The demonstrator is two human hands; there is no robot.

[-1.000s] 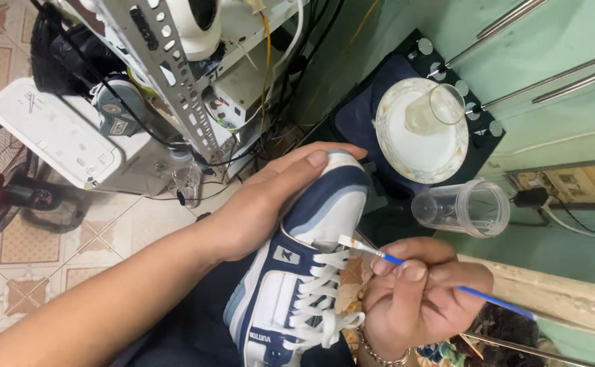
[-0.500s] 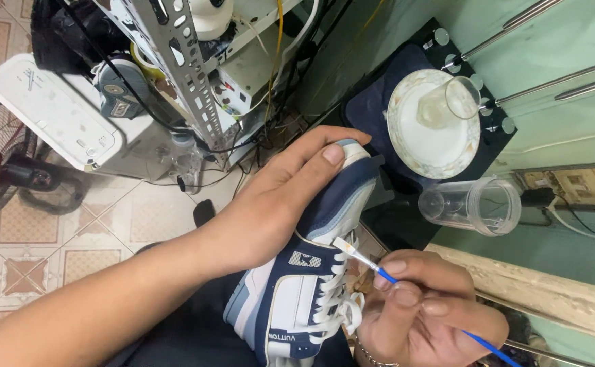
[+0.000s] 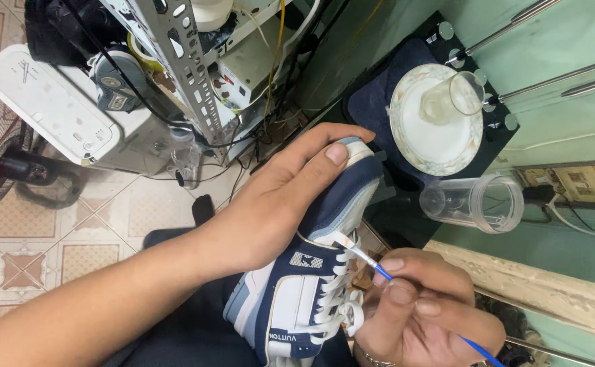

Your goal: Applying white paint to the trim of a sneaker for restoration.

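Since the earlier frames your right hand (image 3: 423, 309) has drawn the small blue-handled brush (image 3: 369, 261) in closer, so its pale tip now sits against the light blue panel beside the laces, where before it hovered a little off the shoe. Your left hand (image 3: 284, 197) has kept its place, thumb pressed along the toe.

You hold the navy, white and light blue sneaker (image 3: 311, 272) across your lap in the lower middle of the frame, toe pointing toward the upper right. Your left grip is wrapped around the front of the shoe, fingers closed over the far side and thumb flat on top. Your right grip is pinched together on the brush handle, fingertips close to the ferrule, the blue handle running out toward the lower right corner.

To the upper right a white plate (image 3: 420, 139) with a clear glass (image 3: 450, 98) on it rests on a dark mat, and a clear plastic cup (image 3: 478, 202) lies on its side just below it.

With the tip on the panel, you appear to be mid-stroke on fine touch-up work.
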